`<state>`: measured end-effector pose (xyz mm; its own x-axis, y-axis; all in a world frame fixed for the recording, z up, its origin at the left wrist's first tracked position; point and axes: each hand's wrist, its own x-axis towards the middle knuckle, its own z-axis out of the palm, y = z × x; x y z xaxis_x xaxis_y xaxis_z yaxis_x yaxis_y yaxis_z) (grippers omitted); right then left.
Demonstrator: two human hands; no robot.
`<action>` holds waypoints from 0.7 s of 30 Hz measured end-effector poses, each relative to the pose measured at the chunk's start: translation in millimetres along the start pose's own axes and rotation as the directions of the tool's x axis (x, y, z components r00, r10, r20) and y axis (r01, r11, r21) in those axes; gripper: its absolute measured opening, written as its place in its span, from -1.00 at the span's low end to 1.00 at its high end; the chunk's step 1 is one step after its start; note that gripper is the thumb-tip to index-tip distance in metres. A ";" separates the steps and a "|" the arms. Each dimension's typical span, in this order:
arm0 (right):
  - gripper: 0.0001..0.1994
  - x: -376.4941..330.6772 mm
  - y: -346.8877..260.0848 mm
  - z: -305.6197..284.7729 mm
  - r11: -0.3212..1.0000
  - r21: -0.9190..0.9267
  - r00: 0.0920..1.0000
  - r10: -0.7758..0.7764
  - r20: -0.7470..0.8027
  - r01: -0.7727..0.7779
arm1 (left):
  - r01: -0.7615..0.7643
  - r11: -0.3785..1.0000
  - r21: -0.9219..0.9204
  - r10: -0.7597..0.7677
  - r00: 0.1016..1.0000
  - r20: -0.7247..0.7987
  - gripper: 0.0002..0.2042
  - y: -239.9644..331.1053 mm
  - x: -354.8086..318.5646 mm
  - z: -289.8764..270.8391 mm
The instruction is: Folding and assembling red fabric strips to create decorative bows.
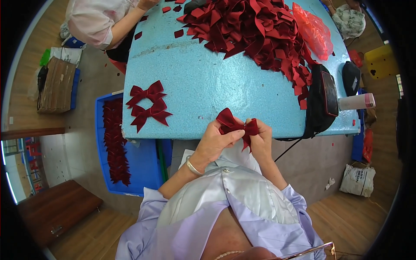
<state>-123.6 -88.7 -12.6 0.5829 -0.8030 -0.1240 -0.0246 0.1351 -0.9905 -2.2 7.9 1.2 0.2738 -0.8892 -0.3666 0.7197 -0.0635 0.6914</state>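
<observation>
A dark red velvet bow (pixel 236 125) is held between my two hands, just over the near edge of the blue table (pixel 190 99). My left hand (pixel 216 141) pinches its left loop, thumb on top. On the other side, my right hand (pixel 261 138) grips the bow near its knot and right loop, with fingers closed. Two finished-looking bows, an upper bow (pixel 149 93) and a lower bow (pixel 149 113), lie on the table to the left. Farther off, a big heap of red velvet pieces (pixel 251 30) covers the back of the table.
A blue bin (pixel 143 169) with rows of red bows (pixel 115 143) stands left of the table. At right are a black bag (pixel 316 102), a phone (pixel 329 93), a pale tumbler (pixel 356 102) and a red plastic bag (pixel 313 32). Another person's arm (pixel 125 28) rests at the far left.
</observation>
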 end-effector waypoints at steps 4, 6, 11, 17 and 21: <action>-0.76 -7.4 -2.0 2.9 0.972 -0.180 0.988 -0.152 -0.005 0.149 | -0.067 0.994 0.090 0.070 0.997 -0.022 -0.86 -3.1 -3.4 4.1; -0.80 -9.4 -1.9 4.1 0.925 -0.301 0.970 -0.244 -0.007 0.231 | -0.084 0.994 0.068 0.085 0.996 -0.018 -0.87 -7.2 -4.8 0.9; -0.91 -15.0 -4.7 5.5 0.682 -0.602 0.867 -0.496 0.034 0.414 | -0.071 0.997 -0.017 0.071 0.997 -0.022 -0.86 -13.4 -7.7 3.2; -0.94 -12.1 -7.4 -4.8 0.805 -0.477 0.926 -0.374 0.052 0.352 | 0.013 1.000 -0.014 -0.013 1.000 0.000 -0.88 -1.5 -12.9 1.5; -0.93 -6.3 -1.3 -9.8 0.964 -0.212 0.982 -0.137 0.129 0.162 | 0.010 1.000 0.015 -0.010 1.000 -0.025 -0.89 1.1 -12.4 -0.5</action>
<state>-135.1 -89.5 -11.1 0.6806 -0.7323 0.0217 -0.1010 -0.1232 -0.9872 -4.5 19.1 6.2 0.2828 -0.8769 -0.3888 0.7130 -0.0789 0.6967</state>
